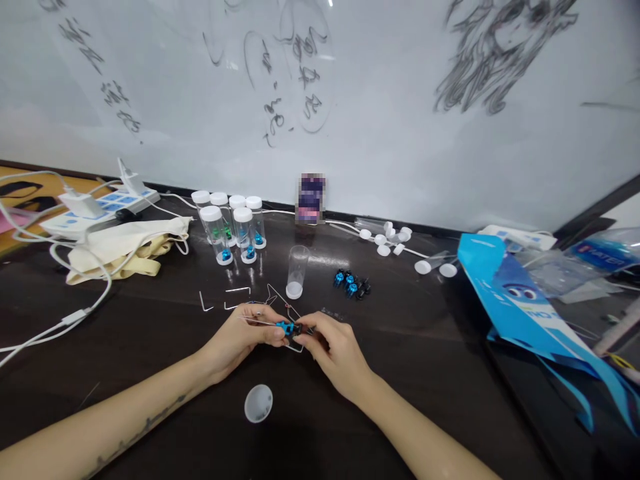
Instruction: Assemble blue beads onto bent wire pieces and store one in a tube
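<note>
Near the middle of the dark table, my left hand (245,333) and my right hand (334,343) meet with fingertips closed on one small blue-and-black part (286,328). My left fingers pinch its blue end, my right fingers its dark end. A thin metal rod crosses my left fingers; whether they grip it I cannot tell. Bent thin wire (291,311) lies just behind and under the hands. Beyond stands a clear plastic tube (299,270), uncapped at the top. Several blue and black pieces (351,285) sit to its right. In front of my hands rests a round white lid (259,403).
Several white-capped tubes (243,233) with blue or green pieces stand at back left. L-shaped hex keys (204,303) lie nearer. A cream cloth bag (125,250), cables and a power strip (100,210) occupy the left. Loose white caps (383,250) and a blue bag (510,300) are rightward.
</note>
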A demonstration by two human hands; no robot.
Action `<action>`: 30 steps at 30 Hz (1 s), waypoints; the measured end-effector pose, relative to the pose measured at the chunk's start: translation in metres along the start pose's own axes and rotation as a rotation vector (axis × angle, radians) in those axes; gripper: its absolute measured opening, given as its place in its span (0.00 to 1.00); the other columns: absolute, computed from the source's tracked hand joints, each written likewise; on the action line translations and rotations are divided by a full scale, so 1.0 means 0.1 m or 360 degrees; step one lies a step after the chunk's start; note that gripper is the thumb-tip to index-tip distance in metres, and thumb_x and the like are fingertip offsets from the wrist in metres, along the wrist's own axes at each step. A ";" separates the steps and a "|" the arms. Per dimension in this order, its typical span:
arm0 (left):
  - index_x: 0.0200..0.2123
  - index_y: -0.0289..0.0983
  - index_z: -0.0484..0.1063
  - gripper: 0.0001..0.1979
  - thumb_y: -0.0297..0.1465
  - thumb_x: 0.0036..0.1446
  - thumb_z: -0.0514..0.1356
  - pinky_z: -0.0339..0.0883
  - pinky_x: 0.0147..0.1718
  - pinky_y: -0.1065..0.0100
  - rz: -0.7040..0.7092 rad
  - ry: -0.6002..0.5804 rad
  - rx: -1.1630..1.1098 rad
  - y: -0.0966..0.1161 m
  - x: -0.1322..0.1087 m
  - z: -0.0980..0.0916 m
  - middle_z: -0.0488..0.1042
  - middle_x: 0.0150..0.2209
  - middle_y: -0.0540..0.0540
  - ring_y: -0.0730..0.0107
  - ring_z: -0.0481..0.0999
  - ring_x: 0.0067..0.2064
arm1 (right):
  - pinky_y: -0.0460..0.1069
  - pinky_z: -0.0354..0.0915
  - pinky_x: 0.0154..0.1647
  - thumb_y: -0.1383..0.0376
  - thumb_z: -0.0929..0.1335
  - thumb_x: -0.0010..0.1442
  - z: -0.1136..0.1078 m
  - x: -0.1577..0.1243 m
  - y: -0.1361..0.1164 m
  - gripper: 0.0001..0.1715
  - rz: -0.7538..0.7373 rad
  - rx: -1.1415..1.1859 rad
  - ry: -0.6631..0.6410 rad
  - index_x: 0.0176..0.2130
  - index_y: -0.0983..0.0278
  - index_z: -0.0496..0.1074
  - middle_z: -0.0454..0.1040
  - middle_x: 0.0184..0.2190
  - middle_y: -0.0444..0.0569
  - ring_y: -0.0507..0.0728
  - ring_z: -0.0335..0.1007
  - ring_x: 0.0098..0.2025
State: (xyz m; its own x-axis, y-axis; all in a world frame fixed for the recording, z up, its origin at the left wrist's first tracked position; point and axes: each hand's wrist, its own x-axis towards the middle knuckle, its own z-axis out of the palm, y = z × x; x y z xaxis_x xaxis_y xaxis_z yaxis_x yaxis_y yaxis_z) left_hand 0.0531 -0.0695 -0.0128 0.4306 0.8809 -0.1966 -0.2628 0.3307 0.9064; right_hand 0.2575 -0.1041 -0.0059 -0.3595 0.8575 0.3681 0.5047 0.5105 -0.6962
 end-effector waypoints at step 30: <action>0.29 0.34 0.81 0.06 0.27 0.44 0.72 0.70 0.31 0.73 -0.0015 0.0011 0.0038 -0.02 -0.01 -0.01 0.80 0.26 0.46 0.71 0.77 0.29 | 0.44 0.63 0.28 0.64 0.68 0.63 0.00 -0.01 -0.02 0.10 0.0066 -0.0024 0.0033 0.46 0.61 0.69 0.76 0.34 0.43 0.49 0.66 0.24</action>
State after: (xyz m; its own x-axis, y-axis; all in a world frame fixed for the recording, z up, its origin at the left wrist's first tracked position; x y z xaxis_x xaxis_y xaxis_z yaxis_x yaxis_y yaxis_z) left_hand 0.0521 -0.0706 -0.0147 0.4271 0.8801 -0.2073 -0.2381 0.3307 0.9132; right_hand 0.2568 -0.1056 -0.0049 -0.3221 0.8789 0.3518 0.5309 0.4754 -0.7016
